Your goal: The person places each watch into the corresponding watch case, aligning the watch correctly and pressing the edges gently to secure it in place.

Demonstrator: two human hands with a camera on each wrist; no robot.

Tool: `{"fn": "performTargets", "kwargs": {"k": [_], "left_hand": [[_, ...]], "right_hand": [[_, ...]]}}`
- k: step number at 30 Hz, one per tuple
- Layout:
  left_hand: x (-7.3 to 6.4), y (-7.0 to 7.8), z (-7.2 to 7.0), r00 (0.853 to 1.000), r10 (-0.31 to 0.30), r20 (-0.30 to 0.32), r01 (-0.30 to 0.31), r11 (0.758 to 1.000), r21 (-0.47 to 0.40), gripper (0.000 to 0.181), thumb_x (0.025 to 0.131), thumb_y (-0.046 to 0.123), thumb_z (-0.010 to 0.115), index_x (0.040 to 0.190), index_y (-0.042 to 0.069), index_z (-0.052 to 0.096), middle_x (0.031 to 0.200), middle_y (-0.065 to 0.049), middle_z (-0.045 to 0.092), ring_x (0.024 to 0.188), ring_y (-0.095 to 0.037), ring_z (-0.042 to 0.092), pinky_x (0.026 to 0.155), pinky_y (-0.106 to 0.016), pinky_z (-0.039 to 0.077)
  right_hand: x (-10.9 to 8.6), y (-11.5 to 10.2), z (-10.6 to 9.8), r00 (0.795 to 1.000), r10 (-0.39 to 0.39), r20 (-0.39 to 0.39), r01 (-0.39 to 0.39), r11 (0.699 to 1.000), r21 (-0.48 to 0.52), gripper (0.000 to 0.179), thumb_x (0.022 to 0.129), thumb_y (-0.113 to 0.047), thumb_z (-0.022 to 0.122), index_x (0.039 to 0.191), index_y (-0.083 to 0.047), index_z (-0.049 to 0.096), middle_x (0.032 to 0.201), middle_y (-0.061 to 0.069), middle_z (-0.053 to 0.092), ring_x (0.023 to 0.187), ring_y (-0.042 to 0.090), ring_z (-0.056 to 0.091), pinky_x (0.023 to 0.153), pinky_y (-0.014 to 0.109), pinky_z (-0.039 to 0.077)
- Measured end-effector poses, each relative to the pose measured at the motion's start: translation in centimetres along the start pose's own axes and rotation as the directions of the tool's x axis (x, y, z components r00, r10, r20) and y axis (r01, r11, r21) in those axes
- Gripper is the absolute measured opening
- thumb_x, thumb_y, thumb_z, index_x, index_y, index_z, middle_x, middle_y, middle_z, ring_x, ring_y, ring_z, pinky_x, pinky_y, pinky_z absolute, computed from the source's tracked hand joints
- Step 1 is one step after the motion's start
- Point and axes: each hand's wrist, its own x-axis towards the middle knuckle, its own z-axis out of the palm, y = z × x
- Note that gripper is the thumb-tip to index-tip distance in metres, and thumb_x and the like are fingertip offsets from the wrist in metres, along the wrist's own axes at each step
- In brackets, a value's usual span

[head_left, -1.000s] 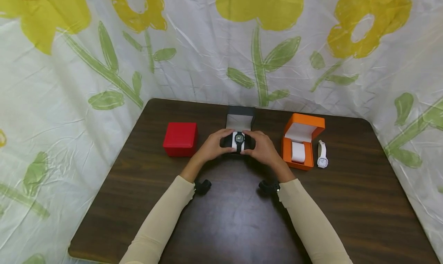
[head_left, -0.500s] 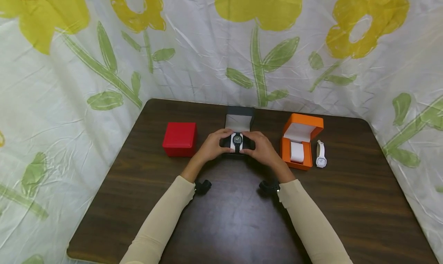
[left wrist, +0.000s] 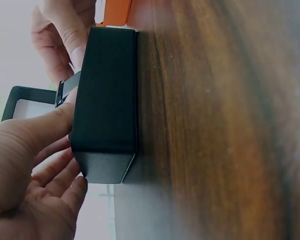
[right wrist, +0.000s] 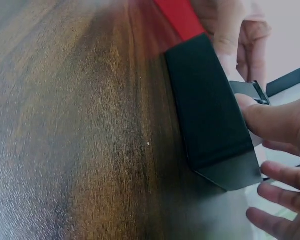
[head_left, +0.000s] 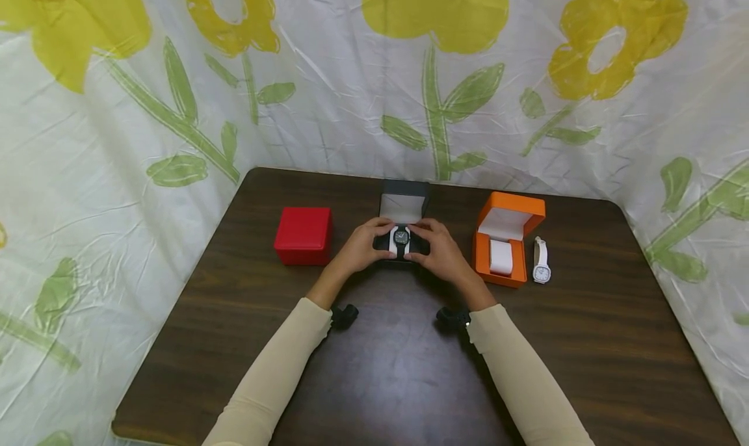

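Observation:
An open black watch box (head_left: 404, 189) with a pale lid lining stands near the table's back edge. At its front part sits a white cushion (head_left: 393, 243), a black-strapped wristwatch (head_left: 401, 236) wrapped round it with the dial facing up. My left hand (head_left: 358, 246) pinches the cushion's left side between thumb and fingers. On the other side my right hand (head_left: 440, 249) pinches it the same way. Both wrist views show the box's dark front wall (left wrist: 105, 95) standing on the table, thumbs over its top rim. The cushion's lower part is hidden by that wall.
A closed red box (head_left: 303, 235) stands to the left. To the right is an open orange box (head_left: 482, 257) with a white cushion (head_left: 501, 257) in it, and a white wristwatch (head_left: 541, 264) lies beside it. A flowered curtain (head_left: 339, 108) hangs behind the brown table (head_left: 585, 342).
Both hands stay at the black box with the cushion and watch between them, shifting only slightly. The whole head view has drifted a little; the other boxes and the white watch stay put.

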Motion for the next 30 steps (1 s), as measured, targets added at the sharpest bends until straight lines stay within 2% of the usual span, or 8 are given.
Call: {"fn": "performTargets", "kwargs": {"k": [11,15,20,23,26,28,30], "left_hand": [[0.0,-0.1,0.3,1.0,0.021,0.009,-0.022,1.0,0.013,0.068,0.081,0.01,0.087,0.139,-0.007,0.056,0.139,-0.017,0.052,0.131,-0.029,0.05,0.113,-0.041,0.04],[-0.1,-0.1,0.3,1.0,0.024,-0.005,-0.024,1.0,0.004,0.069,0.082,0.011,0.086,0.14,-0.006,0.055,0.14,-0.016,0.051,0.132,-0.03,0.05,0.113,-0.042,0.041],[-1.3,0.0,0.4,0.999,0.007,-0.041,-0.006,1.0,0.021,0.069,0.088,0.016,0.081,0.146,-0.004,0.049,0.15,-0.017,0.048,0.139,-0.03,0.045,0.116,-0.043,0.037],[-2.5,0.6,0.2,0.998,-0.04,-0.056,0.044,0.997,0.066,0.068,0.094,0.023,0.075,0.15,-0.002,0.044,0.159,-0.016,0.039,0.144,-0.029,0.041,0.117,-0.044,0.035],[-3.4,1.4,0.0,0.995,-0.088,-0.037,0.093,0.983,0.159,0.071,0.099,0.031,0.068,0.154,-0.002,0.037,0.166,-0.013,0.026,0.149,-0.026,0.032,0.118,-0.043,0.034],[-3.8,1.9,-0.1,0.995,-0.097,-0.006,0.096,0.967,0.235,0.073,0.101,0.036,0.064,0.155,-0.002,0.033,0.168,-0.012,0.019,0.152,-0.026,0.025,0.119,-0.042,0.032],[-4.2,2.1,0.0,0.995,-0.097,0.032,0.083,0.949,0.304,0.074,0.103,0.039,0.059,0.156,-0.003,0.03,0.168,-0.013,0.015,0.154,-0.027,0.019,0.121,-0.042,0.028]], "right_hand": [[-0.1,-0.1,0.1,1.0,0.016,0.021,-0.016,0.999,-0.03,0.066,0.088,-0.027,0.082,0.145,-0.007,0.055,0.142,0.017,0.043,0.129,0.035,0.042,0.106,0.053,0.043],[-0.2,0.0,0.1,1.0,0.011,0.016,-0.01,0.999,-0.046,0.067,0.088,-0.029,0.082,0.146,-0.008,0.055,0.143,0.018,0.043,0.129,0.036,0.042,0.107,0.054,0.042],[-0.3,-0.1,0.1,1.0,0.019,0.022,-0.018,0.998,-0.064,0.067,0.09,-0.033,0.08,0.148,-0.012,0.054,0.146,0.018,0.042,0.132,0.037,0.042,0.108,0.056,0.041],[-0.3,-0.2,-0.1,0.999,0.019,0.041,-0.016,0.997,-0.079,0.07,0.091,-0.036,0.078,0.15,-0.013,0.051,0.149,0.018,0.041,0.135,0.038,0.042,0.108,0.057,0.042],[-0.2,-0.3,-0.6,0.999,0.023,0.05,-0.018,0.996,-0.092,0.07,0.092,-0.038,0.076,0.151,-0.011,0.05,0.149,0.019,0.045,0.136,0.038,0.043,0.109,0.057,0.041],[-0.2,-0.3,-1.2,1.0,0.021,0.02,-0.019,0.994,-0.103,0.064,0.093,-0.037,0.075,0.146,-0.008,0.055,0.145,0.019,0.052,0.133,0.038,0.048,0.109,0.057,0.042],[-0.2,-0.3,-1.8,0.998,0.025,-0.059,-0.032,0.992,-0.118,0.051,0.095,-0.035,0.073,0.136,-0.007,0.064,0.134,0.016,0.063,0.123,0.035,0.058,0.103,0.053,0.048]]}}
